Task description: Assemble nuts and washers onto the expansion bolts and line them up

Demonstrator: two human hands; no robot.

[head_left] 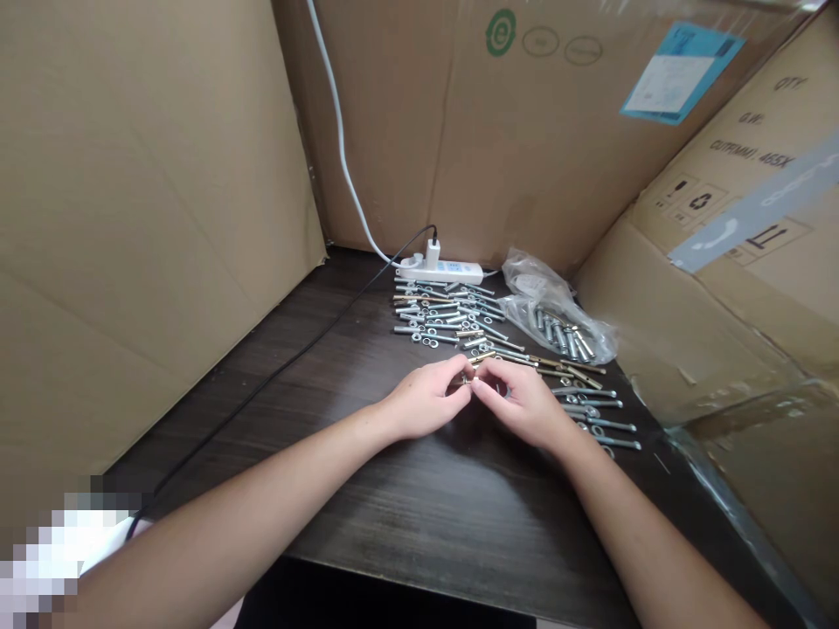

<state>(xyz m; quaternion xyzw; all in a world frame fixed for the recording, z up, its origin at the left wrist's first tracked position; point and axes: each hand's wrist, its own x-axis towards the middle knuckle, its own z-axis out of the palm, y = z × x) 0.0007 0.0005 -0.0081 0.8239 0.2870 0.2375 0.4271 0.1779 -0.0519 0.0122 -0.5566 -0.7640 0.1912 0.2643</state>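
Note:
Both hands meet over the dark wood table, thumbs and fingertips nearly touching. My left hand (429,397) is closed in a pinch on a small brassy metal piece (468,381), whose kind is too small to make out. Opposite it, my right hand (521,400) pinches at the same spot, its fingertips partly hiding what is between them. Just beyond the hands lie rows of bolts (440,338), metal sleeves, nuts and washers (430,343), mostly silver with some brassy. More long bolts (620,444) lie to the right of my right hand.
A white power strip (468,272) with a plugged-in adapter sits at the back, a black cable (294,356) running left across the table (393,515). A clear plastic bag (557,306) holds several bolts. Cardboard boxes (386,131) wall in the back and both sides.

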